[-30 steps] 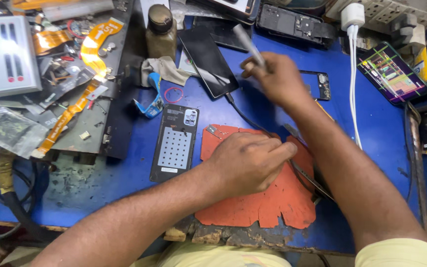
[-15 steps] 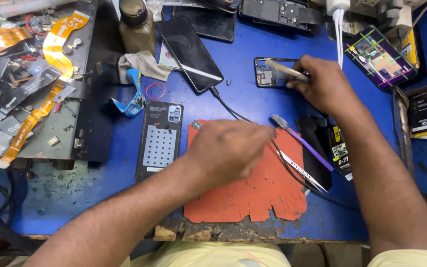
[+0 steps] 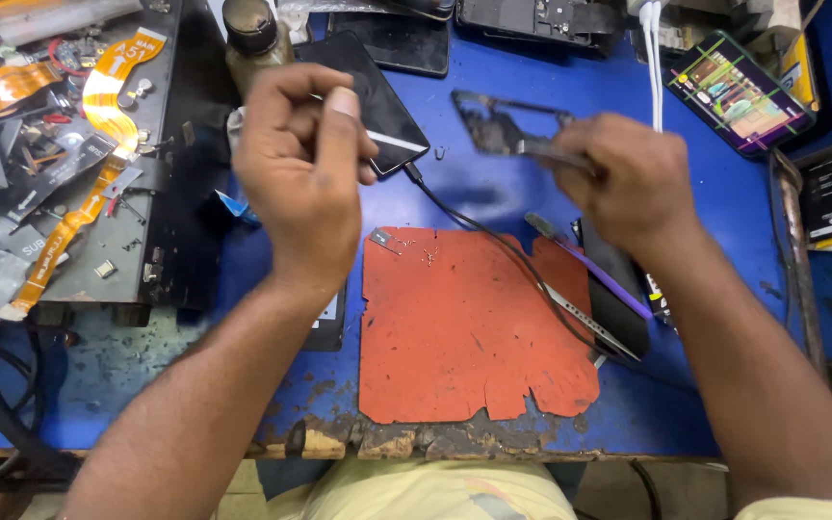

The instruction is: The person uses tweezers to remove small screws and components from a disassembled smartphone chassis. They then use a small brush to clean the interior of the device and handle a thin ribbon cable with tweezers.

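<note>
- Both hands have come up off the desk (image 3: 493,183) since half a second ago: the left hand (image 3: 300,173), which lay flat on the orange mat (image 3: 464,327), now hangs above the dark phone (image 3: 377,96) at the top of the desk, and the phone frame (image 3: 503,125) that lay flat on the blue surface is now lifted.
- Right hand (image 3: 628,183) is closed tight round what looks like a pair of tweezers (image 3: 546,149), and their tip has the blurred, bare phone frame up in the air, just above the desk.
- Left hand is curled, thumb pressed to forefinger in a pinch; whether anything small sits in that pinch, I cannot tell.
- Orange mat lies bare in the middle except for a few tiny specks near its top left corner, possibly screws.
- Dark phone is plugged in, its black cable (image 3: 503,250) running down across the mat's right edge.
- Purple-handled brush (image 3: 599,274) and a thin metal tool lie untouched just right of the mat.
- Judging by this, the frame is already stripped and picked up; nothing is fitted to it yet, and the loose flex ribbons (image 3: 108,96) on the left tray wait unused.
</note>
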